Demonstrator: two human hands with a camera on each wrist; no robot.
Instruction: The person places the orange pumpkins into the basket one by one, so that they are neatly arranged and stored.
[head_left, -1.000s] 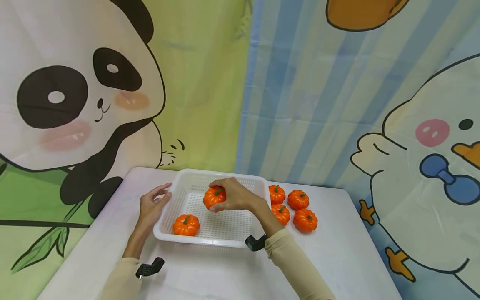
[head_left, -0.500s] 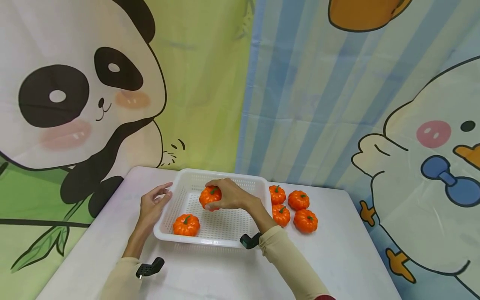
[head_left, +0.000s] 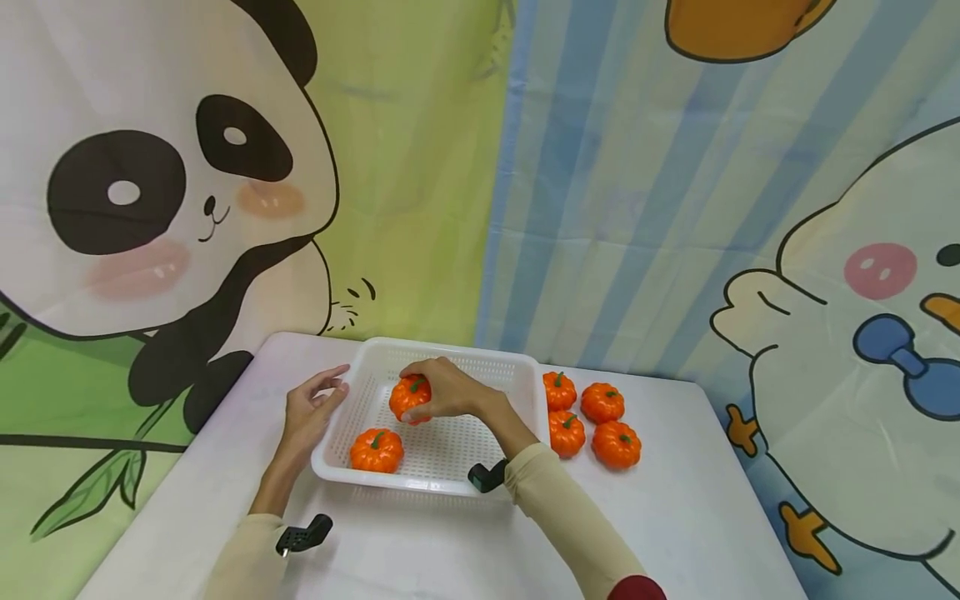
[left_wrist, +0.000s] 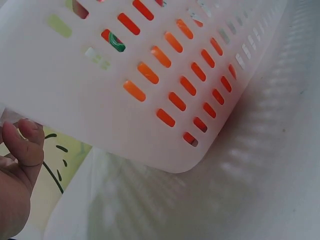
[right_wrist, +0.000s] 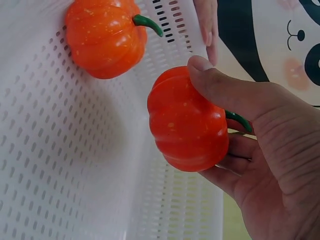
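Note:
My right hand [head_left: 444, 388] grips a small orange toy pumpkin [right_wrist: 187, 120] with a green stem, thumb on one side and fingers on the other. It holds the pumpkin over the back left part of a white perforated plastic basket [head_left: 517, 365]. Another pumpkin [head_left: 377, 451] sits in the basket's front left corner; its orange shows through the slots in the left wrist view. At the basket's left side, my left hand [head_left: 306, 410] has its fingers extended, fingertips right at the rim. Part of that hand [left_wrist: 19, 165] enters the left wrist view's edge.
Several more pumpkins [head_left: 617, 445] stand grouped on the white table [head_left: 697, 508] just right of the basket. Behind the table hangs a cloth backdrop [head_left: 420, 167] with a panda and a white bird. A small black camera [head_left: 303, 534] is worn on each wrist.
My right hand has moved a little left inside the basket's outline, carrying the pumpkin closer to the left wall. The left hand stays at the rim. The head view has shifted slightly.

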